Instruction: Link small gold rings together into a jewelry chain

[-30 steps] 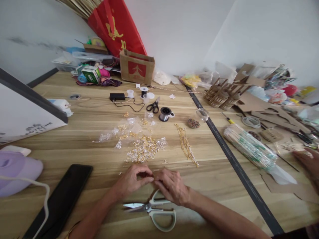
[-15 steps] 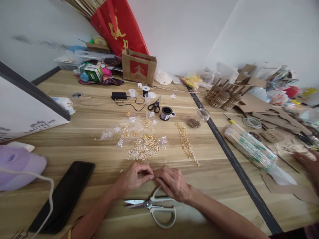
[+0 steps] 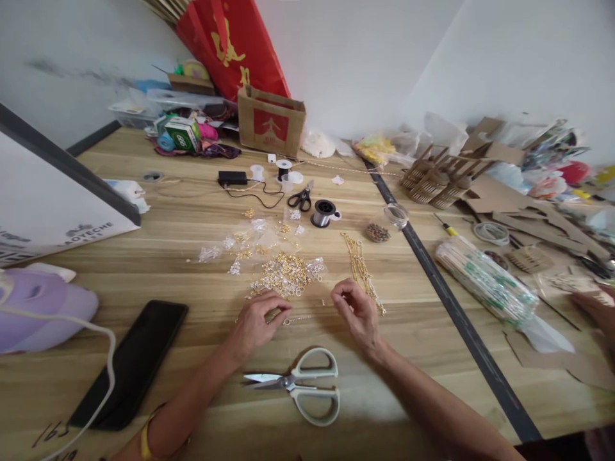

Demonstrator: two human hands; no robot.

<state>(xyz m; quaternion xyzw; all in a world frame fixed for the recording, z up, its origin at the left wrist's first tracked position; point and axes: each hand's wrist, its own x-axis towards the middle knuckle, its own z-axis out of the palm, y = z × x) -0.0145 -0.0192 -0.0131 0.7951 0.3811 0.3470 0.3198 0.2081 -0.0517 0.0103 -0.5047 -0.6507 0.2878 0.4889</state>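
My left hand [image 3: 259, 323] is closed in a pinch, at the near edge of a pile of gold and silver beads and findings [image 3: 283, 275]. Just right of its fingertips lies a short thin chain [image 3: 298, 319] with a small ring at one end. Whatever the left fingers hold is too small to make out. My right hand [image 3: 358, 314] is curled with thumb and index finger together, beside several gold chains [image 3: 358, 266]; its contents, if any, are hidden. Below both hands, the white-handled scissors [image 3: 293, 383] lie with blades slightly apart.
A black phone [image 3: 132, 365] lies at the left near a purple object [image 3: 45, 310] with a white cord. Behind the beads are a wire spool [image 3: 323, 213], black scissors [image 3: 300, 198] and a bead dish [image 3: 377, 232]. Wrapped sticks [image 3: 487, 275] and another person's hand [image 3: 596, 307] are at right.
My hands have moved apart; the right one went up and right to the gold chains. The short chain with its ring now shows on the table between them, and the white-handled scissors are fully uncovered.
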